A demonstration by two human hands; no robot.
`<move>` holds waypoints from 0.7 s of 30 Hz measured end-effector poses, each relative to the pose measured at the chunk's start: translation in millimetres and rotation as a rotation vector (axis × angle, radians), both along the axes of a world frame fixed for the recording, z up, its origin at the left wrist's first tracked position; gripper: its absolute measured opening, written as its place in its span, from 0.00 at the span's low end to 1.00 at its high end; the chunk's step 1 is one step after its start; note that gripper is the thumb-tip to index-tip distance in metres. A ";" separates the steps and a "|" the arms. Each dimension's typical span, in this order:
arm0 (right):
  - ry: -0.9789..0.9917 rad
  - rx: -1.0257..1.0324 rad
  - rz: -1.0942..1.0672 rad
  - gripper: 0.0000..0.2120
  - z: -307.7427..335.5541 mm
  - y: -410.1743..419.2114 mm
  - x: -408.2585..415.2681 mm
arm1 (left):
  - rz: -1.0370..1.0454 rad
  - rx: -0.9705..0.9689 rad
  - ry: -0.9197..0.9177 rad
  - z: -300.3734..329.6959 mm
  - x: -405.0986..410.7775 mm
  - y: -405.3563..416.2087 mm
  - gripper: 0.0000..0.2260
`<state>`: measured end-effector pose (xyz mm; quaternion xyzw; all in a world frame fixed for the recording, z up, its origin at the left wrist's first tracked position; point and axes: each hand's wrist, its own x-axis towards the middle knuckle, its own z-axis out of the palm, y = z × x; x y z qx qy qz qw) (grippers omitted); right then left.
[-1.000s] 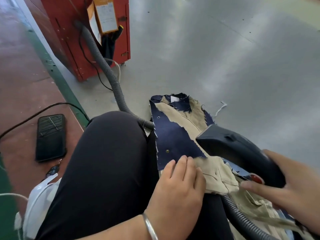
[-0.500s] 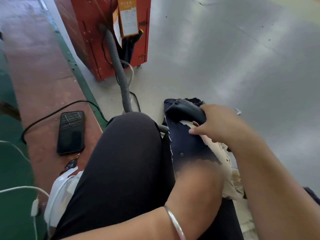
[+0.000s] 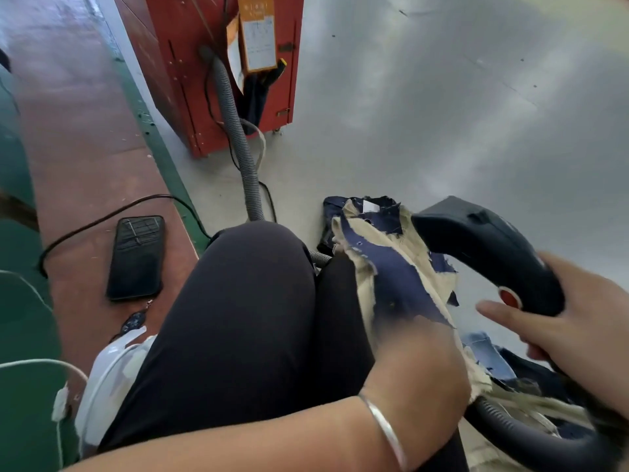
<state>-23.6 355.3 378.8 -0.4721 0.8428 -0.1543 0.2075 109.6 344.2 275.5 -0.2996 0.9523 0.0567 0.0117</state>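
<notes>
Floor (image 3: 442, 114): grey and shiny, with a red-brown strip and a green edge on its left.
Leg (image 3: 245, 318): in black trousers, knee up, filling the middle of the view.
Red cabinet (image 3: 190, 80): stood on the floor at the far end, an orange paper card hanging on its front.
Hose (image 3: 238, 131): grey and ribbed, it ran from the cabinet down behind the knee.
Cloth (image 3: 391, 277): a torn navy and tan piece lay draped over the right thigh, its far end hanging toward the floor.
Black tool (image 3: 483, 247): hovered just right of the cloth, nose pointing away.
Right hand (image 3: 585, 332): gripped the tool's handle, one digit stretched straight just below the red button (image 3: 509, 296).
Left hand (image 3: 418, 366): rested on the near end of the cloth; blur hid its fingers, so I cannot tell whether they lay flat or pinched.
Phone (image 3: 138, 257): dark, lying flat on the red-brown strip, left of the knee.
Bracelet (image 3: 388, 430): silver, round the left wrist.
</notes>
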 end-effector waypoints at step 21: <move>0.269 0.392 0.282 0.18 -5.0 -29.7 29.5 | 0.032 0.063 -0.202 0.5 17.1 2.3 0.36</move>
